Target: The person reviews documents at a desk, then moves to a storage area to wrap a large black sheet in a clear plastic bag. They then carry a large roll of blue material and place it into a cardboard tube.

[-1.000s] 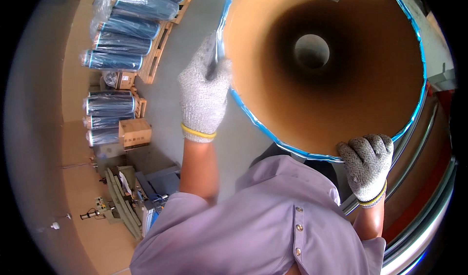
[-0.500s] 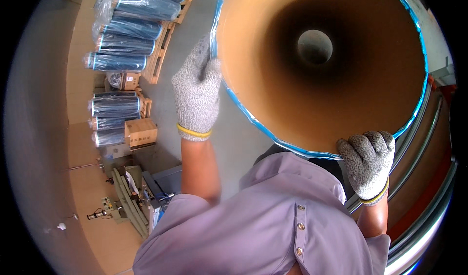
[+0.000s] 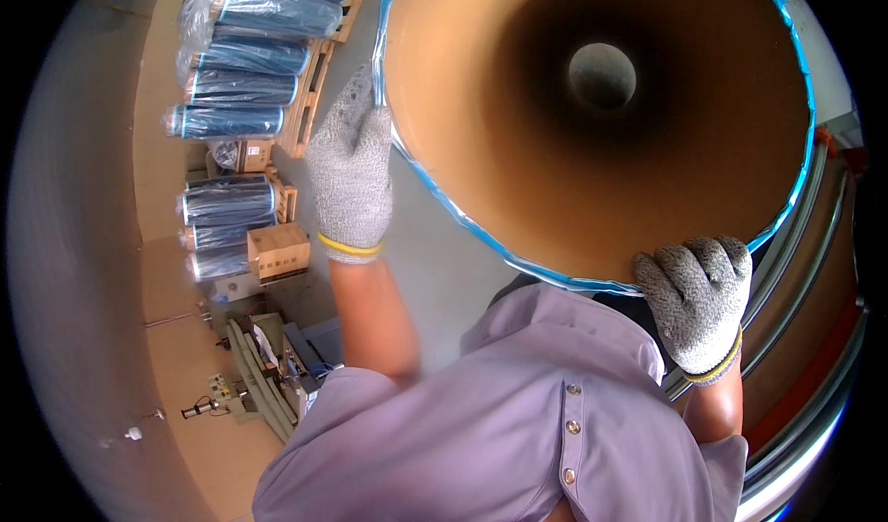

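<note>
A big brown cardboard tube [image 3: 462,143] faces me with its open end, its rim wrapped in shiny blue film. Light grey floor shows through the round hole at its far end. My left hand [image 3: 354,166], in a grey knit glove with a yellow cuff edge, holds the rim on the left, thumb on the near side and fingers behind the edge, partly hidden. At the near right of the rim, my right hand [image 3: 696,305], gloved alike, has its fingers hooked over the edge into the tube. Its thumb is hidden.
Several film-wrapped blue rolls [image 3: 242,87] lie on wooden pallets [image 3: 305,101] at the far left, with a cardboard box [image 3: 278,251] nearby. Machine parts [image 3: 268,365] stand at lower left. Metal rollers [image 3: 786,282] run along the right, close to my right arm.
The tube's open end has shifted a little up and to the left and looks slightly larger. My left hand moved left with the rim; my right hand stays nearly in place on it.
</note>
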`<state>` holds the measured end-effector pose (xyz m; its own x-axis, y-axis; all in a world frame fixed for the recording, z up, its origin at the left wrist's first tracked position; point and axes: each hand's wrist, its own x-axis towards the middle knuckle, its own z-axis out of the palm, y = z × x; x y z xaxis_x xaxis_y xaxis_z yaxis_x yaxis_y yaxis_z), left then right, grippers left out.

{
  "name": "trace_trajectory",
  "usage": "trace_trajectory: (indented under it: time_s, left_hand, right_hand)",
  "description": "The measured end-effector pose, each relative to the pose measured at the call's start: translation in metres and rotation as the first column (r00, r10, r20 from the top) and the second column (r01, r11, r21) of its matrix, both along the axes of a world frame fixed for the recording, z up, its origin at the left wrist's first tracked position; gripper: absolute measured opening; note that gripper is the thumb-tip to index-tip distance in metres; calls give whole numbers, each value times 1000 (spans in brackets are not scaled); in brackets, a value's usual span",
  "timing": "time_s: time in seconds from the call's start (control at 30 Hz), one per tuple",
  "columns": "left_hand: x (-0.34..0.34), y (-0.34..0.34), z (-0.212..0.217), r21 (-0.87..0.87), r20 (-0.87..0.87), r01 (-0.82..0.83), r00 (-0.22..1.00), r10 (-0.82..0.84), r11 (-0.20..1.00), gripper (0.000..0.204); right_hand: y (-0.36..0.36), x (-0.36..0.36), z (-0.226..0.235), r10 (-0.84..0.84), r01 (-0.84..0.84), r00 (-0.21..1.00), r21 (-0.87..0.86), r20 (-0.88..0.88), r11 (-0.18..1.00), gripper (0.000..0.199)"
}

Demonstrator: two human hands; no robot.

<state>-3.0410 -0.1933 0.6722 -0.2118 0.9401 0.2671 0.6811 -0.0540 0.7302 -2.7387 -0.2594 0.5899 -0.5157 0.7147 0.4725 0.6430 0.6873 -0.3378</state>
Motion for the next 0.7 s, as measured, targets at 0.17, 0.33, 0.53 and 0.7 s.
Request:
trace_trajectory:
  time_s: [0.17,0.33,0.53,0.7]
  left_hand:
    - [-6,0,-1,-45,194,15,981,-6,999,39]
    - [-11,1,-1,-38,164,72,984,-65,997,42]
    - [-12,1,-3,-44,205,71,977,-61,996,42]
    - [-17,1,-6,-25,154,91,984,-86,996,40]
  right_hand:
    - [2,-1,1,4,-4,1000,29,-5,1000,37]
    - [0,0,0,-15,15,1000,-1,5,1000,36]
    - [-1,-2,-3,-32,32,999,11,0,999,36]
    - [-3,-2,-2,-32,32,999,-8,4,999,35]
